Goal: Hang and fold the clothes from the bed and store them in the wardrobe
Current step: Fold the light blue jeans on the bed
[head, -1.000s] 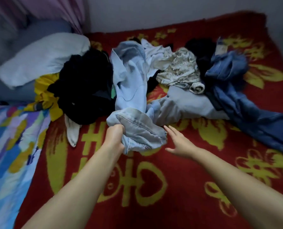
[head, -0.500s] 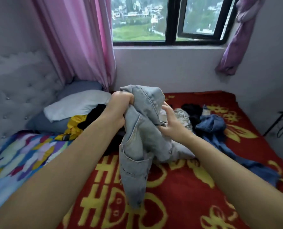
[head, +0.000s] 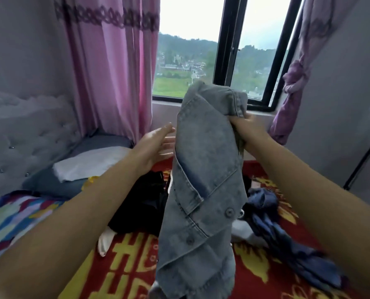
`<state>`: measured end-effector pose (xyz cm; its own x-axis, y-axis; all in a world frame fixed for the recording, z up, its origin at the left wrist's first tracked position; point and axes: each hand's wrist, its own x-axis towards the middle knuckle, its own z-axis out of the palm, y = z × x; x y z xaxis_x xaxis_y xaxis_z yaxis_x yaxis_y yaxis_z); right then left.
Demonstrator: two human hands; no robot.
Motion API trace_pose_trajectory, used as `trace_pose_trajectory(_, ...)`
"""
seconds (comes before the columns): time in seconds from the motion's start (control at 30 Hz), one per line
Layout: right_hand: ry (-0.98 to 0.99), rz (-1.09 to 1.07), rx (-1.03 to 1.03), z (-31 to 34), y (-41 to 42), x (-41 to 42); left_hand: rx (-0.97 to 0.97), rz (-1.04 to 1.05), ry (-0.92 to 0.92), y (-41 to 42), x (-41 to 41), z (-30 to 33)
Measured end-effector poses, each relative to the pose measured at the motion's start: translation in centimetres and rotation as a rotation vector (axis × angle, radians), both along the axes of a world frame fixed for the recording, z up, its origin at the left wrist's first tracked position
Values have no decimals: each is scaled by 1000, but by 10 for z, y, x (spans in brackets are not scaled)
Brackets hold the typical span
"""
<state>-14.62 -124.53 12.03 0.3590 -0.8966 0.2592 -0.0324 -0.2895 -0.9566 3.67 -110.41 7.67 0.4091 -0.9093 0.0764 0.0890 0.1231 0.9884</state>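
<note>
A light grey-blue denim garment [head: 203, 180] with buttons hangs in the air above the bed. My right hand [head: 247, 129] grips its bunched top edge. My left hand [head: 156, 143] is flat and open beside the garment's left edge, fingers straight, at or just behind the cloth. Below lies the pile of clothes on the bed: a black garment [head: 143, 201], a dark blue denim piece [head: 287, 240] and a white piece [head: 242, 230], partly hidden by the hanging denim.
The bed has a red and yellow blanket [head: 123, 262] and a colourful quilt [head: 11, 214] at left. Pillows [head: 89, 162] lie by the padded headboard. Pink curtains [head: 112, 65] and a window [head: 229, 48] stand behind. A black stand [head: 361, 160] leans at right.
The denim garment rose from the bed into the air. My left hand let go of it and opened; my right hand took hold of its top. My view tilted up toward the window.
</note>
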Motion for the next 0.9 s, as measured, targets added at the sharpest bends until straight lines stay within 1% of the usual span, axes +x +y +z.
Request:
trace_pose_trajectory(0.1, -150, -8, 43, 31, 5, 1, -99, -129, -110, 5, -14, -26)
trace_pose_trajectory(0.17, -181, -1, 47, 45, 10, 2, -166, -206, -179, 4, -24, -34)
trace_pose_trajectory(0.2, -177, -1, 45, 50, 12, 1, -161, -202, -231, 2, -25, -37)
trace_pose_trajectory(0.23, -168, -8, 43, 54, 11, 1, -141, -151, -299, -2, -23, -39)
trace_pose_trajectory(0.33, -116, -49, 39, 58, 3, -7, -87, 155, -528, -9, -9, -31)
trace_pose_trajectory(0.4, -99, -82, 39, 57, -2, -16, -107, 299, -575, -14, 2, -22)
trace_pose_trajectory(0.43, -108, -96, 50, 55, -5, -21, -125, 328, -554, -14, 6, -17)
trace_pose_trajectory(0.47, -125, -110, 64, 55, -6, -25, -152, 297, -491, -14, 10, -14)
trace_pose_trajectory(0.5, -149, -124, 78, 56, -7, -29, -178, 201, -419, -15, 14, -14)
trace_pose_trajectory(0.53, -177, -139, 87, 59, -7, -33, -172, 53, -381, -14, 15, -19)
trace_pose_trajectory(0.6, -237, -142, 90, 73, -6, -39, -26, -232, -416, -14, 14, -49)
trace_pose_trajectory(0.63, -278, -136, 90, 83, -6, -43, 78, -310, -457, -18, 13, -71)
trace_pose_trajectory(0.67, -319, -145, 87, 95, -8, -48, 152, -310, -516, -24, 10, -92)
trace_pose_trajectory(0.7, -349, -167, 82, 104, -11, -55, 184, -225, -578, -33, 7, -111)
trace_pose_trajectory(0.73, -351, -207, 68, 112, -15, -64, 189, -104, -603, -41, 5, -122)
trace_pose_trajectory(0.8, -279, -315, 9, 113, -29, -93, 137, 161, -637, -61, 4, -115)
trace_pose_trajectory(0.83, -199, -383, -30, 108, -36, -112, 91, 274, -646, -69, 3, -100)
trace_pose_trajectory(0.87, -84, -461, -75, 100, -41, -131, 23, 343, -633, -75, 2, -81)
trace_pose_trajectory(0.9, 91, -546, -119, 87, -45, -149, -54, 367, -606, -80, 1, -60)
